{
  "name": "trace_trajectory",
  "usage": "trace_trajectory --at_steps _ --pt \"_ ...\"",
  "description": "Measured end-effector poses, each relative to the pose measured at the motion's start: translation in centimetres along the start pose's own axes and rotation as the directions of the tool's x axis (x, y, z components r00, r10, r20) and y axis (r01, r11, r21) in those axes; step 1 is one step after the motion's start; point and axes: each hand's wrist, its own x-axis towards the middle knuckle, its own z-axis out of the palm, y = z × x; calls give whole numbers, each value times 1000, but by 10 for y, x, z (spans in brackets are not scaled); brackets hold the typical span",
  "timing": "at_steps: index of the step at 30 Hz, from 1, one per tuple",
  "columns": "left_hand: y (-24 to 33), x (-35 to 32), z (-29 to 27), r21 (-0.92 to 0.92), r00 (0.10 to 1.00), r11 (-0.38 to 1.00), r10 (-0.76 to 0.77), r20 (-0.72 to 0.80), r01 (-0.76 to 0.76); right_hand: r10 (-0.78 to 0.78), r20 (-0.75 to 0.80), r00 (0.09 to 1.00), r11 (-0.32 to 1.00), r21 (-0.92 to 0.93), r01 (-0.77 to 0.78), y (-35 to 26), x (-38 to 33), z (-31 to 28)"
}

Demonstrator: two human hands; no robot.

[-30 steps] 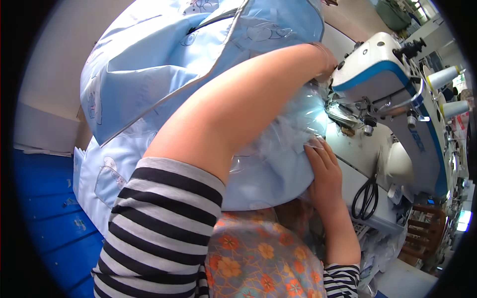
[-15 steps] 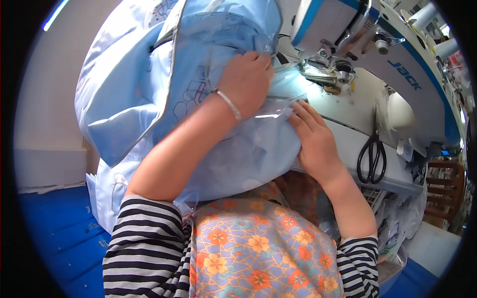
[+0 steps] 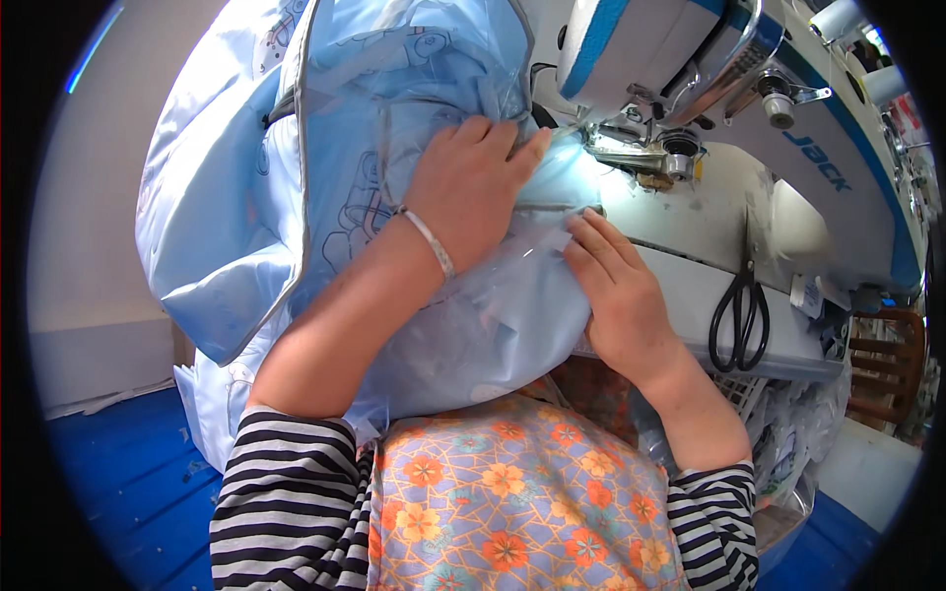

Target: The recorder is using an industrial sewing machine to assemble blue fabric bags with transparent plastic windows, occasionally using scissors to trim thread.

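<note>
A large light-blue printed fabric piece (image 3: 222, 246) with grey piped edges is bunched under my arms, with clear plastic film (image 3: 463, 335) over part of it. My left hand (image 3: 468, 187) lies on the cloth with its fingers spread, one pointing toward the sewing machine's lit needle area; some fingertips are hidden in the folds. To its right, my right hand (image 3: 621, 295) rests along the near edge of the cloth and film, fingers stretched out and close together. Its thumb is out of sight. Just beyond both hands is the presser foot area (image 3: 631, 158) of the white-and-blue sewing machine (image 3: 778, 128).
Black-handled scissors (image 3: 739, 315) lie on the machine table (image 3: 680, 286) to the right of my right hand. Thread spools (image 3: 836, 20) stand at the far right. A wooden chair (image 3: 882, 364) is beyond the table. Blue flooring (image 3: 128, 483) shows at the lower left.
My left hand has shifted left and slightly nearer me, and its fingers have spread from a more curled position. The fabric's left part has slid a little left. My right hand stays nearly in place.
</note>
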Motion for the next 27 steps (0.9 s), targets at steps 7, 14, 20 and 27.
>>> trace_trajectory --at_steps 7,14,20,27 --pt "-3 11 0 33 994 999 -6 112 3 -25 -41 999 1000 9 25 1 0 1" --pt "-1 5 -2 11 995 1000 -4 103 3 -30 -56 998 1000 0 30 3 -4 5" --pt "9 -52 -65 -335 998 941 20 -59 -38 -9 92 996 980 199 -10 2 -16 -18" --pt "70 -213 -93 -472 921 863 -318 -226 182 272 271 923 142 938 -317 -50 -24 -6"
